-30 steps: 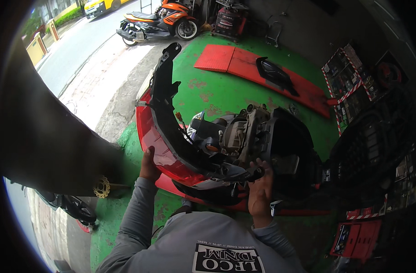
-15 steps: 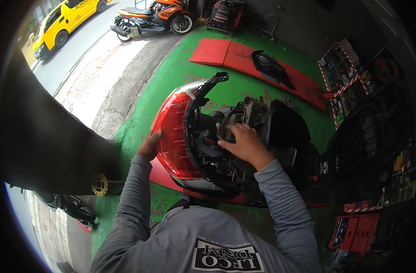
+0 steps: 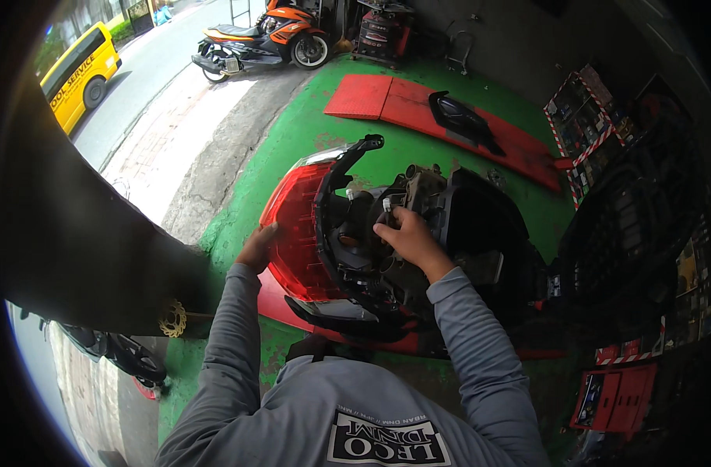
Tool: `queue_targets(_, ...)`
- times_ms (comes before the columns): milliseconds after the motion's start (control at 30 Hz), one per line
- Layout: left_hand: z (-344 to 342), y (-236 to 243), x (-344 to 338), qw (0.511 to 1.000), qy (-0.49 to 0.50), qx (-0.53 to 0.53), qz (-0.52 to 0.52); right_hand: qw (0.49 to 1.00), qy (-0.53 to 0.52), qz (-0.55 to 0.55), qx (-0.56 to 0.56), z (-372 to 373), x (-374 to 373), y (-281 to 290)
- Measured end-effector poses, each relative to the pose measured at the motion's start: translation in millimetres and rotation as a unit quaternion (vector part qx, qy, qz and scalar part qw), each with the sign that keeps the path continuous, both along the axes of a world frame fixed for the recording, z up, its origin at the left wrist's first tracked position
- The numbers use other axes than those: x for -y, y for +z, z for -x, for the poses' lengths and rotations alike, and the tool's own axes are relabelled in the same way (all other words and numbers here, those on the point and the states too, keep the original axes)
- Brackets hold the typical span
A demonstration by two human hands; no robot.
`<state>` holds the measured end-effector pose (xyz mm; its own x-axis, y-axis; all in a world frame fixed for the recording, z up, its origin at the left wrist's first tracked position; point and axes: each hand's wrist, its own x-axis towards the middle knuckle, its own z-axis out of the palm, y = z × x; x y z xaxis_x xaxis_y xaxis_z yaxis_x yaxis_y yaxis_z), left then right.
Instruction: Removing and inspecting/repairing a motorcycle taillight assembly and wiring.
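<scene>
A large red tail light [image 3: 297, 226] with a black frame sits at the rear of a partly stripped scooter [image 3: 425, 187]. My left hand [image 3: 256, 247] grips the light's left edge, its thumb over the red lens. Over the scooter's exposed rear, my right hand [image 3: 411, 240] pinches a small bulb [image 3: 386, 204] with a clear tip; its lower part is hidden by the fingers. A second clear-tipped bulb [image 3: 350, 194] stands up close behind the light's black frame. The scooter's seat [image 3: 628, 226] is tipped up at the right.
A red ramp [image 3: 355, 97] with a black body panel [image 3: 464, 117] on it lies beyond, on the green floor [image 3: 246, 194]. A dark pillar [image 3: 83, 233] stands at left. An orange scooter [image 3: 270, 39] is parked at the back. Shelves [image 3: 581, 117] and a red cabinet [image 3: 616, 397] line the right.
My right hand has drawn slightly nearer and left, and the clear-tipped bulbs now show. The tail light has shifted slightly. A yellow van on the road has moved left.
</scene>
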<state>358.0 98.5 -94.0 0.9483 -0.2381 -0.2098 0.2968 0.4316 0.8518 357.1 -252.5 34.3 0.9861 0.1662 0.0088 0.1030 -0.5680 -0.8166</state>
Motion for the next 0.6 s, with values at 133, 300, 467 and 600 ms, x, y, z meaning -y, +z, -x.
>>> queue_targets(133,-17,0,1,0.999,-0.033,-0.003,0.008,0.995,-0.015,0.095,-0.030,-2,-15,19)
queue_targets(300,-30,-16,-1,0.998,-0.044,0.013,0.049,0.982,0.007,0.187,-0.004,-42,-48,0)
queue_targets(467,-44,-27,1,0.995,-0.071,0.001,0.075,0.963,0.056,0.253,-0.070,-85,-58,-62)
queue_targets(600,-57,-16,0,0.991,-0.106,-0.011,0.081,0.937,0.088,0.325,-0.091,-92,-64,-79)
